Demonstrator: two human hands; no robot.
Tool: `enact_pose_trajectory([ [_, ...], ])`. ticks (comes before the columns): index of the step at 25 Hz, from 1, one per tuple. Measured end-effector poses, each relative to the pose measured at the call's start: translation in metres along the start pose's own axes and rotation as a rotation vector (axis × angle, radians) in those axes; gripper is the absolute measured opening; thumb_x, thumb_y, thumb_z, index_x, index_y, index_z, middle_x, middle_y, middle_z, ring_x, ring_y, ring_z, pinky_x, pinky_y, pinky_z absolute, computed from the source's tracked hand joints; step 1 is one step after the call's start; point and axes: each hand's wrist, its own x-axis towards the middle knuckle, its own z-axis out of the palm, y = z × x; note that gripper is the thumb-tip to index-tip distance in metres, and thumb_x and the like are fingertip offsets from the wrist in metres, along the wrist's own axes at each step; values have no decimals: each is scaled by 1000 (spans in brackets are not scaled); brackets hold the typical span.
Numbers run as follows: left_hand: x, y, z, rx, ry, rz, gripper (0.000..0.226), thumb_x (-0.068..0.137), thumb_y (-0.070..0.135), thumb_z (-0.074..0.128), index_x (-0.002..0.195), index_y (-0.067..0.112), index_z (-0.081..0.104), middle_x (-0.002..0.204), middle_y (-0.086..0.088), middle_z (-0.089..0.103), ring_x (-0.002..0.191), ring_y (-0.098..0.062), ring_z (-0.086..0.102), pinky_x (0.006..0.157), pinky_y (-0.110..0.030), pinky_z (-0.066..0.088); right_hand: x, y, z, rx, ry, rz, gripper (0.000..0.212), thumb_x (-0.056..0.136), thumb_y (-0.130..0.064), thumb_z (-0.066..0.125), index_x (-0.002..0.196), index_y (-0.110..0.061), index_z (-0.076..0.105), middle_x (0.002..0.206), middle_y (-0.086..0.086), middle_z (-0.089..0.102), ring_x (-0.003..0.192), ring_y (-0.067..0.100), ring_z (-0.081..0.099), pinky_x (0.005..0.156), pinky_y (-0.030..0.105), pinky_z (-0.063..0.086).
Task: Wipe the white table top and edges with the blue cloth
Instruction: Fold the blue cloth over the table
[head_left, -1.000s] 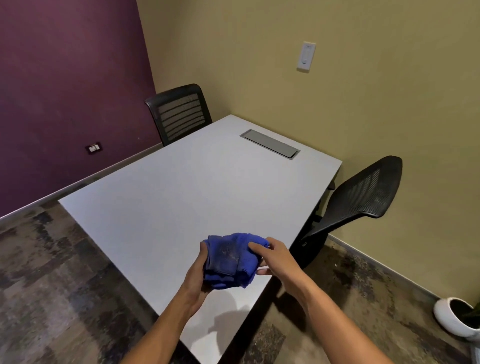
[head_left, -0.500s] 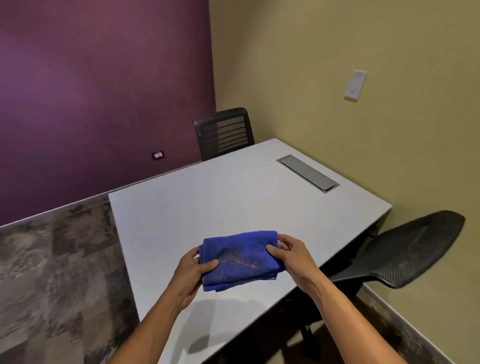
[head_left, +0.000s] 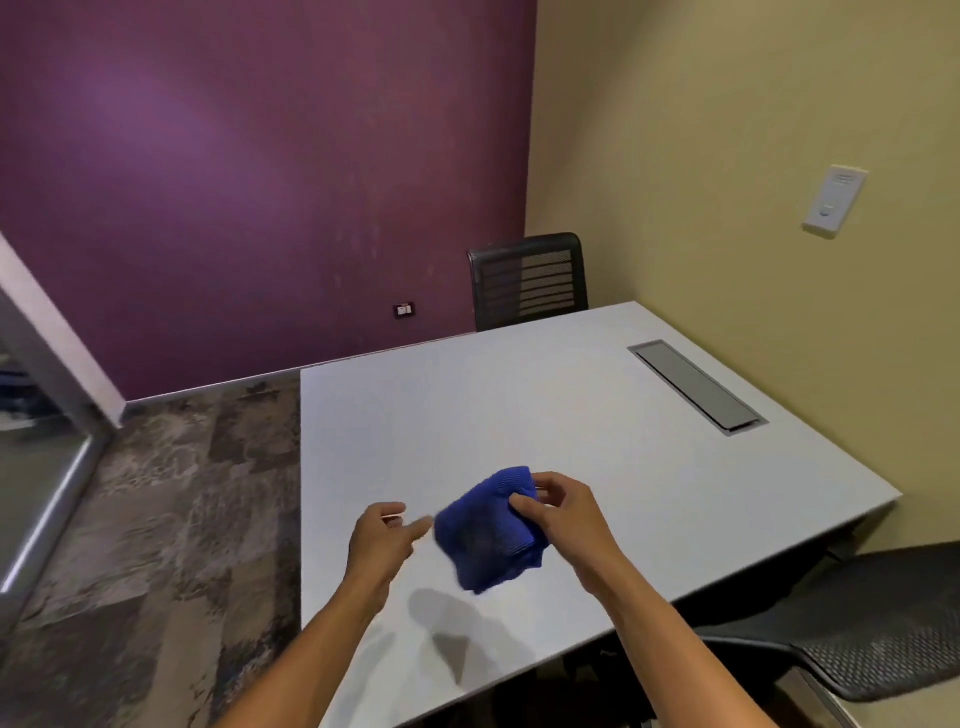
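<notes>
The white table (head_left: 498, 415) fills the middle of the head view, its near corner below my arms. A folded blue cloth (head_left: 491, 530) hangs in the air a little above the table's near part, casting a shadow on it. My right hand (head_left: 558, 514) pinches the cloth's upper right side between thumb and fingers. My left hand (head_left: 382, 535) is just left of the cloth, fingers apart and pointing at it, holding nothing; whether a fingertip touches the cloth I cannot tell.
A grey metal cable hatch (head_left: 696, 387) is set into the table's far right. One black mesh chair (head_left: 530, 280) stands at the far end, another black chair (head_left: 852, 618) at the right side. Patterned carpet (head_left: 171, 499) lies left; walls are close behind and right.
My left hand has let go of the cloth, which is now held by the right hand alone and bunched. The view has swung left, so the table sits further right.
</notes>
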Motion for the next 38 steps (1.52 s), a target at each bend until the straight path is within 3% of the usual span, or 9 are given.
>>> enact_pose_trajectory([
  [7,13,52,33,-237,-291,84,47,85,57,65,99,13,74,95,-9,78,89,-27,75,79,-41,61,32,-22,55,-392,-148,-174,31,86,-35,65,116,-35,69,104,-14,75,92,4,71,88,34,61],
  [11,60,62,9,-222,-332,158,22,84,30,75,96,11,74,97,-15,76,95,-35,72,80,-42,60,68,-30,59,-519,-462,-202,44,86,-25,48,124,-44,61,109,-14,74,104,11,70,93,39,58],
  [14,98,72,-23,-157,-381,212,14,94,14,64,103,10,73,102,-13,76,102,-32,70,84,-35,57,103,-34,54,-344,-356,-239,41,94,-16,54,117,-45,70,116,-16,75,111,9,70,102,44,55],
  [17,123,96,-56,-79,-561,243,22,96,26,62,112,13,70,113,-13,72,102,-27,69,85,-32,56,138,-37,60,-271,-223,-273,35,91,-42,65,125,-50,67,129,-28,66,119,-3,63,106,38,53],
  [20,137,122,-77,-53,-717,258,36,93,38,63,119,13,65,121,-16,67,106,-28,67,87,-32,55,161,-45,71,-342,-375,-286,66,85,-70,68,144,-62,41,151,-39,40,140,-10,40,113,24,39],
  [24,153,140,-91,-122,-586,290,38,88,46,64,117,22,67,118,-9,70,106,-26,68,82,-30,57,182,-55,86,-338,-577,-306,85,81,-64,78,150,-62,28,152,-38,38,138,-11,41,110,21,45],
  [28,165,135,-91,-245,-410,272,26,90,37,61,110,23,71,112,-7,73,101,-21,70,76,-27,58,187,-55,97,-560,-450,-561,107,74,-70,80,156,-54,13,161,-32,19,146,-7,27,114,18,31],
  [34,169,118,-66,-407,-293,187,27,93,33,61,112,16,70,114,-15,73,103,-30,71,77,-36,60,179,-54,134,-788,-147,-1105,62,87,-63,70,133,-24,58,133,1,57,117,21,55,103,34,41],
  [38,163,103,-50,-501,-303,131,38,85,38,69,112,11,71,112,-18,73,97,-30,72,73,-36,60,176,-55,143,-655,-119,-875,23,95,-28,69,117,-21,75,104,-5,73,92,14,64,86,32,54],
])
